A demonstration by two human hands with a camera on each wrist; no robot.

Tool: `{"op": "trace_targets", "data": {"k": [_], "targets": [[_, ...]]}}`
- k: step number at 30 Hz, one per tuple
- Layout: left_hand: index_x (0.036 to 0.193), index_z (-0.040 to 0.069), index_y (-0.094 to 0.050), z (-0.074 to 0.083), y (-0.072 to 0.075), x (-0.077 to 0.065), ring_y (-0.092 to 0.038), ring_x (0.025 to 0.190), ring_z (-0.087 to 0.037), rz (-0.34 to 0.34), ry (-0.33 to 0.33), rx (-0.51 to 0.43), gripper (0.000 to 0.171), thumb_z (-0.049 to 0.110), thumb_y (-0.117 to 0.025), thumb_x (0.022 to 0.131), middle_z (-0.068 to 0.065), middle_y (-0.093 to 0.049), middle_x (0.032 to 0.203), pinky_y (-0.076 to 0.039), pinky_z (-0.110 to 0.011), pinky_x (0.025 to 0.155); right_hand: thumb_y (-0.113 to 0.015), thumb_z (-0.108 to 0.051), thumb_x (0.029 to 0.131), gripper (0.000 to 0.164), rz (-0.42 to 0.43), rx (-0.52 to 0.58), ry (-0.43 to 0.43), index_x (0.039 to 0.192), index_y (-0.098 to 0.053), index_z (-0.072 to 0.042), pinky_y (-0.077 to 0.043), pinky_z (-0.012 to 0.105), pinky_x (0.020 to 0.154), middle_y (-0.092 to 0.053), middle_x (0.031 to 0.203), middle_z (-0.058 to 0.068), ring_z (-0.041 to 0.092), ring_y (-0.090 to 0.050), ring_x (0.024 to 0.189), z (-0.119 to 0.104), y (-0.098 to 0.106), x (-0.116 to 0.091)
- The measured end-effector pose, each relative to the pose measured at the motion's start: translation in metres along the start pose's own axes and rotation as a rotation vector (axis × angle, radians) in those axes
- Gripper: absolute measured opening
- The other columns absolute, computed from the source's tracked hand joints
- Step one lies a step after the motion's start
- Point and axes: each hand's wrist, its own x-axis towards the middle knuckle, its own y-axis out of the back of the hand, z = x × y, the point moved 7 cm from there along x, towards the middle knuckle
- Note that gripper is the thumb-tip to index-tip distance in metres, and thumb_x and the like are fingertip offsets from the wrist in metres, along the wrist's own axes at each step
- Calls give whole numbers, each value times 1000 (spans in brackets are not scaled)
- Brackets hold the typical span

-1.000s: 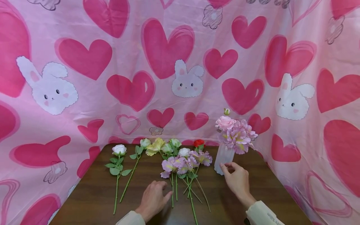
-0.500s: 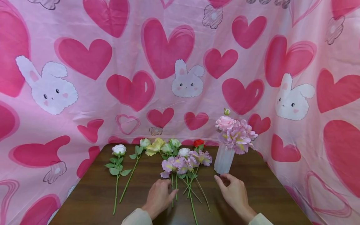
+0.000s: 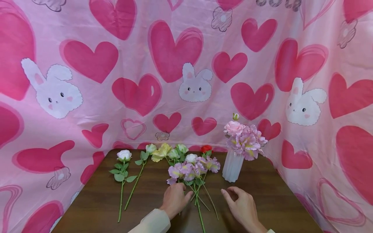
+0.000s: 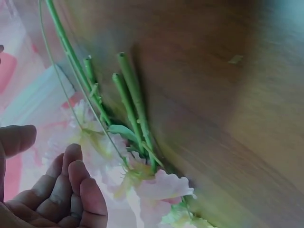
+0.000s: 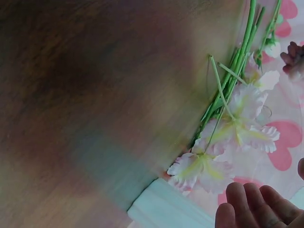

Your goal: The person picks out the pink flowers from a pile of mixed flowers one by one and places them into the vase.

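Holding nothing: both hands near loose flowers

Heart-print cloth (image 3: pixel 180 110) hangs behind the brown worktop (image 3: pixel 96 210). Flower heap (image 3: pixel 186 170) lies mid-worktop, purple blooms on top, heads toward the far edge, stems (image 3: pixel 199 210) crossing toward the near edge. White vase (image 3: pixel 233 166) stands inboard of the right edge, carrying purple flowers (image 3: pixel 246 140), a pink rose (image 3: pixel 234 127) and a bud (image 3: pixel 235 116). White rose (image 3: pixel 124 155) lies alone toward the left edge; pale green rose (image 3: pixel 151 148) slants beside it.

Right hand (image 3: pixel 241 204): nearside of vase, fingers loosely bent, thumb apart, nothing held. Left hand (image 3: pixel 175 200): at the heap's left stems, fingers loosely curled, thumb well clear, no grip; can't tell if it touches a stem.

Handling, my read: flowers look artificial, so light; blooms soft, easily creased; stems thin, fairly stiff. Pinch mid-stem, below the leaves. Crossed stems may snag. Vase looks smooth and likely top-heavy; steady it low.
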Motion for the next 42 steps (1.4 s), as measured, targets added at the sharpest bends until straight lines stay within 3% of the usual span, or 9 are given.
{"op": "trace_targets", "data": {"k": [2, 5, 7, 9, 17, 27, 37, 42], "targets": [[71, 10, -71, 3, -3, 3, -64, 62, -19, -9, 16, -8, 30, 33, -84, 84, 1, -68, 67, -52, -38, 60, -81, -43, 88, 26, -2, -5, -9, 91, -79, -17, -50, 31, 64, -69, 78, -14, 5, -61, 69, 1, 0, -1], [56, 14, -54, 7, -7, 7, -48, 50, -12, -21, 37, -25, 45, 33, -82, 85, 8, -47, 52, -43, -34, 53, -81, -43, 87, 26, -13, -10, -22, 91, -79, -18, -49, 30, 63, -69, 79, -14, 6, -61, 69, 2, 0, -4], [51, 17, -42, 9, -11, 8, -38, 47, -11, -22, 46, -29, 55, 33, -82, 85, 9, -33, 48, -38, -32, 50, -81, -44, 88, 26, -24, -12, -31, 92, -79, -19, -49, 30, 63, -68, 79, -15, 7, -61, 69, 3, 0, -5], [50, 18, -38, 11, -13, 9, -36, 47, -11, -13, 55, -25, 58, 33, -82, 85, 9, -30, 48, -37, -33, 50, -81, -44, 88, 26, -34, -10, -39, 92, -78, -19, -49, 29, 63, -67, 79, -15, 7, -61, 69, 3, 0, -6], [49, 14, -51, 9, -27, 18, -54, 56, -19, -81, 161, -9, 52, 35, -82, 86, 3, -49, 50, -50, -43, 61, -79, -47, 89, 25, -48, -4, -61, 91, -77, -22, -49, 29, 64, -67, 79, -15, 8, -62, 71, 4, 1, -8], [51, 14, -51, 0, -43, 25, -60, 61, -22, -64, 195, 17, 52, 37, -84, 84, 0, -54, 57, -53, -45, 62, -81, -45, 88, 22, -25, -1, -44, 89, -77, -24, -49, 29, 64, -65, 78, -17, 8, -61, 71, 4, 3, -12], [75, 3, -70, -4, -49, 31, -67, 68, -30, -45, 263, -5, 35, 32, -88, 81, -11, -68, 73, -55, -48, 63, -79, -47, 88, 24, -31, -4, -43, 90, -77, -23, -49, 29, 64, -65, 78, -17, 3, -59, 70, 3, 2, -11], [72, 4, -69, -8, -54, 32, -65, 64, -27, -33, 251, 24, 37, 34, -88, 80, -9, -66, 70, -54, -45, 60, -80, -46, 88, 24, -20, 1, -35, 90, -77, -22, -49, 28, 64, -66, 78, -17, 3, -59, 70, 1, 4, -10]]}}
